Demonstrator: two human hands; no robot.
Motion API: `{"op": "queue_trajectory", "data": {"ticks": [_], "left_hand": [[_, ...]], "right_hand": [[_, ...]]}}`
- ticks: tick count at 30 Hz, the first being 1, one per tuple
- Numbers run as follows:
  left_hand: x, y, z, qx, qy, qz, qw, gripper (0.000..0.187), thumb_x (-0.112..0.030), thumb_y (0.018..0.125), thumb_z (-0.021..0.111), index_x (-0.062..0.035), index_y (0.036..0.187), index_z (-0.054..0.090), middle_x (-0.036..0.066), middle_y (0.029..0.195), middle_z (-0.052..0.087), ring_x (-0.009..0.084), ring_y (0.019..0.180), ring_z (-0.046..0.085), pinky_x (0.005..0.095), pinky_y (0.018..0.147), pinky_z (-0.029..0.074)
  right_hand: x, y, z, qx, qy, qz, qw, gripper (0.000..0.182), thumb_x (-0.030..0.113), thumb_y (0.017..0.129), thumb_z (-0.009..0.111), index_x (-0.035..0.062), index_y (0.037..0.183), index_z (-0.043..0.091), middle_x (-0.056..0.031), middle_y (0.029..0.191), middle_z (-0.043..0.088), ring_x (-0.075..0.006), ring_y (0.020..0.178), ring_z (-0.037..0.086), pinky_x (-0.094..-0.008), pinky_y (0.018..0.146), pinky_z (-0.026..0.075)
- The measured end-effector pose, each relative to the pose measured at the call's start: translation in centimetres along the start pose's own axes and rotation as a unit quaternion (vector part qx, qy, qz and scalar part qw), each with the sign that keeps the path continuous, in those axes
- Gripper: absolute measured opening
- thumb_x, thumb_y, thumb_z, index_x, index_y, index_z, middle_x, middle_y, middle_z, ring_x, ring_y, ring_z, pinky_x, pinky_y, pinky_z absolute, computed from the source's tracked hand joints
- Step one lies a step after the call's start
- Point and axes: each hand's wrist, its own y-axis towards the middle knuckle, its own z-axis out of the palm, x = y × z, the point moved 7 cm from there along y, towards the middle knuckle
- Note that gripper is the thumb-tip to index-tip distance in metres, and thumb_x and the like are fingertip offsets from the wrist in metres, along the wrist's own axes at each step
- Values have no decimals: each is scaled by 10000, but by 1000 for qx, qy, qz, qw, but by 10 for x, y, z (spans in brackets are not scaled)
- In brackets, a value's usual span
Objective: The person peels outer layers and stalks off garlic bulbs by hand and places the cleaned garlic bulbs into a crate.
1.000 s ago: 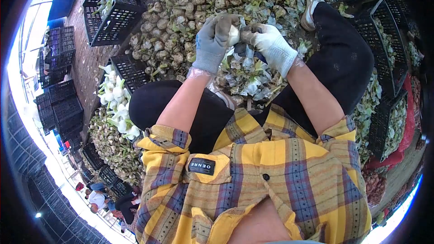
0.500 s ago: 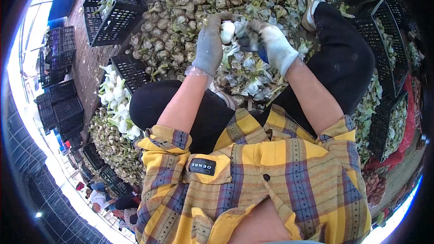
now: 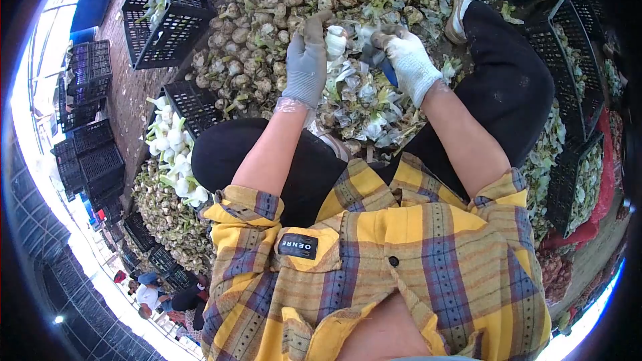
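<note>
My left hand (image 3: 307, 63), in a grey glove with a clear band at the wrist, holds a peeled white bulb (image 3: 336, 41) between thumb and fingers. My right hand (image 3: 405, 59), in a whitish glove, is closed on a blue-handled tool (image 3: 388, 72) just right of the bulb; the tool's working end is blurred. Pale peeled skins (image 3: 364, 97) lie heaped under both hands. Behind them spreads a large pile of unpeeled, soil-marked bulbs (image 3: 267, 40).
A black crate of peeled white bulbs (image 3: 175, 147) is beside my left knee. Another black crate (image 3: 175, 35) stands tilted at upper left. Crates with leafy scraps (image 3: 582, 187) line the right side. People (image 3: 150, 294) sit at far lower left.
My left fingers have spread somewhat and shifted around the bulb. My right hand has moved slightly right and down, and more of the tool's blue handle shows.
</note>
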Motion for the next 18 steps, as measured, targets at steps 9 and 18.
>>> {"op": "queue_trajectory", "data": {"ticks": [9, 18], "left_hand": [[-31, -9, 12, 67, 210, 255, 942, 433, -409, 915, 445, -32, 1007, 637, 177, 937, 617, 313, 896, 583, 360, 804, 452], [-30, -11, 14, 76, 272, 286, 916, 395, -362, 938, 419, -42, 1030, 631, 150, 946, 628, 275, 898, 590, 350, 805, 460]], "right_hand": [[17, -22, 28, 133, -204, -42, 969, 315, 258, 839, 627, -13, 996, 604, -66, 855, 623, -97, 716, 562, -259, 587, 456], [19, -21, 17, 114, -284, 3, 952, 376, 257, 783, 668, -43, 999, 601, -106, 805, 641, -157, 730, 608, -291, 635, 481]]}}
